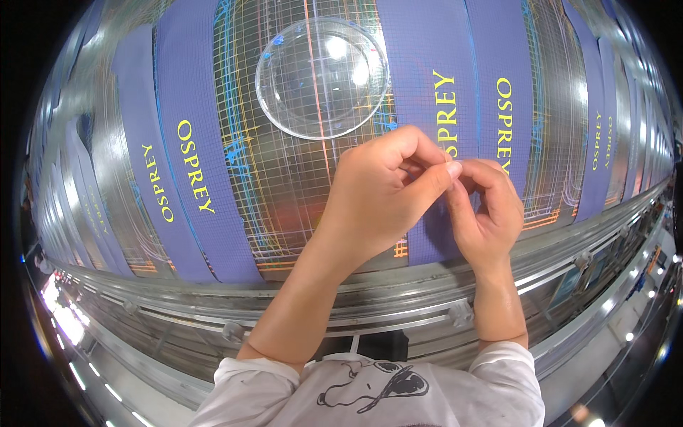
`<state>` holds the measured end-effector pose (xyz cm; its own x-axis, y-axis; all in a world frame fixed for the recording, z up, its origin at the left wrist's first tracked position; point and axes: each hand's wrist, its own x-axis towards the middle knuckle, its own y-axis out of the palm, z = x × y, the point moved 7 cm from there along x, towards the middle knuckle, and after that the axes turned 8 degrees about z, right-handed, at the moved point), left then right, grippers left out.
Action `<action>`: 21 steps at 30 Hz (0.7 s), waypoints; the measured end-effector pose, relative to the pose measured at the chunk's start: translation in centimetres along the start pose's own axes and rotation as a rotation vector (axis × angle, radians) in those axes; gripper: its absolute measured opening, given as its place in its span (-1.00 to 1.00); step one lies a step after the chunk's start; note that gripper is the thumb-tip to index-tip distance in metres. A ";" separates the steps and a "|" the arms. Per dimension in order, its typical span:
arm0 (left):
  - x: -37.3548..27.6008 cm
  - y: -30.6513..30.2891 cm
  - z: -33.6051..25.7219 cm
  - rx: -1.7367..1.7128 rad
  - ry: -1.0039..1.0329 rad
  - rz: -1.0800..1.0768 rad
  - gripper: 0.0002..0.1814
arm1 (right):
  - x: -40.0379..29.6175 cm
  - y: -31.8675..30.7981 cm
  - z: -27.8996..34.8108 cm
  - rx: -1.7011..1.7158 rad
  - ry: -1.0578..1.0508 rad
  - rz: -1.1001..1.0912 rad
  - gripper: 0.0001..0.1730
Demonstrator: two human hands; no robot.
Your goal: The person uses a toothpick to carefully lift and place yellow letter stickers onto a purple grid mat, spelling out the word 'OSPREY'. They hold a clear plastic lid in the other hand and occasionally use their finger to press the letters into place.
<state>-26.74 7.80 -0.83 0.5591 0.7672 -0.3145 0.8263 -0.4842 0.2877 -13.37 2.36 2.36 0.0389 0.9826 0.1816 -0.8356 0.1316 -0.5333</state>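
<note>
My left hand [381,187] and my right hand [483,208] meet at their fingertips above a blue-purple fabric panel [432,235] with yellow lettering. Thumbs and forefingers of both hands are pinched together. A tiny pale sliver shows at the left fingertips, too small to identify. Beyond my left hand, a clear round plastic dish [323,77] lies on the metal table among printed grid lines, with small blue bits near its far left rim. The other fingers are curled and partly hidden.
More blue-purple lettered fabric panels [187,160] lie side by side along the long metal table [288,213]. Metal rails [395,304] run along its near edge, close to my body. Bright lights show at the lower left.
</note>
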 end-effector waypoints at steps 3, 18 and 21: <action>0.1 -0.1 0.0 0.024 0.001 -0.028 -0.90 | -0.2 -0.3 -0.5 0.046 0.014 -0.033 -0.84; -0.9 -2.9 -3.5 0.332 0.313 -0.392 -0.77 | -0.6 -3.0 -2.9 0.374 0.157 -0.284 -0.58; -0.6 -0.2 -3.7 0.823 0.364 -0.269 -0.61 | -0.5 -3.2 -3.0 0.402 0.174 -0.301 -0.60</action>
<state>-27.48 8.94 2.67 0.4017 0.9135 0.0647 0.7910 -0.3105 -0.5272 -9.11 1.81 1.47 0.3708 0.9209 0.1201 -0.9164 0.3838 -0.1134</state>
